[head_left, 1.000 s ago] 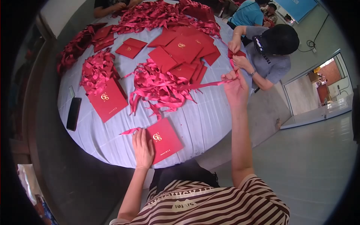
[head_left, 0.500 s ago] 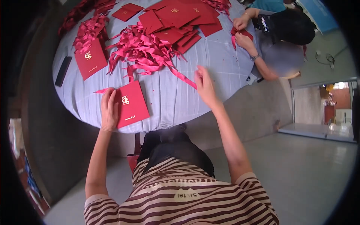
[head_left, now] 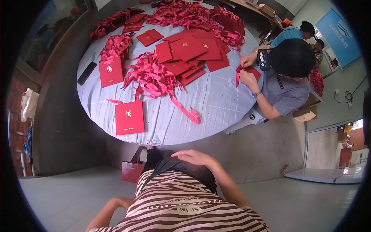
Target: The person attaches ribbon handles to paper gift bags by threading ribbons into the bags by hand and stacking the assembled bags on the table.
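Both red folder [head_left: 130, 120] and pink ribbon [head_left: 184, 111] now lie released, pausing work; your right hand [head_left: 192, 156] extends loosely, empty; your left hand's [head_left: 123, 202] state I cannot tell.

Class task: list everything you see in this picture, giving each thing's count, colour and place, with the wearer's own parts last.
Flat packets: many, red, mostly heaped mid-table
Near packet: one, red with gold emblem, near table edge
Ribbons: many, pink-red, piled left, centre and far side
Round table: one, pale cloth, centre
Mobile phone: one, black, left table edge
Co-workers: at least two, grey and teal tops, right
Banner: one, blue, upper right
Cable: one, black, right wall
Striped shirt: one, brown and cream, bottom
Left hand: one, bare, lower left, partly hidden
Right hand: one, bare, above lap
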Demonstrator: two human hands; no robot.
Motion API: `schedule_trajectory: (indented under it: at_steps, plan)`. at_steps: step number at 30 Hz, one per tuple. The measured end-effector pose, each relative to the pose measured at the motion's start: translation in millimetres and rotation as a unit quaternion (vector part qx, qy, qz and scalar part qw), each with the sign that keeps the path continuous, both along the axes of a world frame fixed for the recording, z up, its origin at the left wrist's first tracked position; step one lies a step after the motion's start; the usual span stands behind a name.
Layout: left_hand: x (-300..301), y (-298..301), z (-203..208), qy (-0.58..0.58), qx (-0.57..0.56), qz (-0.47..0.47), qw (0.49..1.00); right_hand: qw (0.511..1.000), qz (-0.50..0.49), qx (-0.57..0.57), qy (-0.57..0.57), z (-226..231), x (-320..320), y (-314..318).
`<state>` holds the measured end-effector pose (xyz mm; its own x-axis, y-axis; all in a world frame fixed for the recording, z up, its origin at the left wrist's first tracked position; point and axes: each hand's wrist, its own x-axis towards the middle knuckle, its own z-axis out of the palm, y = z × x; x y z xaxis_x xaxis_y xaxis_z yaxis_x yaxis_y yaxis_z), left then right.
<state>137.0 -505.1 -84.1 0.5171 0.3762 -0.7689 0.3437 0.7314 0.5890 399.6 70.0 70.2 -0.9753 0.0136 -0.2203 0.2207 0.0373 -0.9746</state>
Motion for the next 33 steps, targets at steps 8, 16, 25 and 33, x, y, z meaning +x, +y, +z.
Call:
schedule_trajectory:
  at_steps: [8,16,25,33]
  plan:
    - [108,165,147,-0.127,-0.092,0.331,0.931,0.976,0.184,-0.09,-0.076,-34,-23,24]
    - [94,189,177,-0.008,-0.018,0.272,0.962,0.983,0.165,-0.07,-0.026,-36,-1,22]
    - [109,212,226,0.039,-0.048,0.293,0.954,0.985,0.141,0.096,-0.031,-3,47,19]
    - [134,217,217,0.267,0.045,0.192,0.943,0.988,0.135,-0.012,-0.069,-24,45,20]
